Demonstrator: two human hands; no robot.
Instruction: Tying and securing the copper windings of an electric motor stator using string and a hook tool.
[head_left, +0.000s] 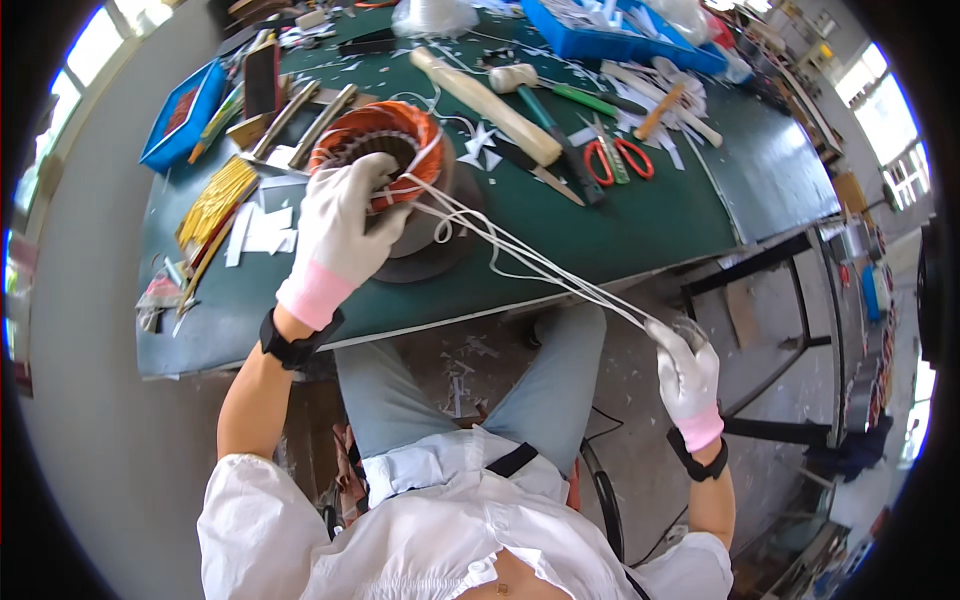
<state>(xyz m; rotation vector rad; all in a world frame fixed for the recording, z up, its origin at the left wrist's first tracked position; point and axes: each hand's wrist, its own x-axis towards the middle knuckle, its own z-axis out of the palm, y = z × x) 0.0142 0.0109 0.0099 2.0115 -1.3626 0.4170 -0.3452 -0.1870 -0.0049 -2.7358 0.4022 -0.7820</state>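
head view: the gloved left hand (345, 225) presses on the rim of the copper-wound motor stator (385, 150), fingers curled over its edge, on the green workbench (620, 215). the gloved right hand (685, 370), off the bench's near edge, is closed on white lacing cords (530, 260) stretched taut from the stator. red-handled scissors (620, 160) lie beyond.

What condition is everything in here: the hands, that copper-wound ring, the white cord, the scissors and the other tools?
Left hand: gloved, pressed on the ring's rim.
Right hand: gloved, closed on the cord.
Copper-wound ring: standing on the green table.
White cord: pulled taut from ring to right hand.
Red-handled scissors: lying closed.
White mallet: lying unused.
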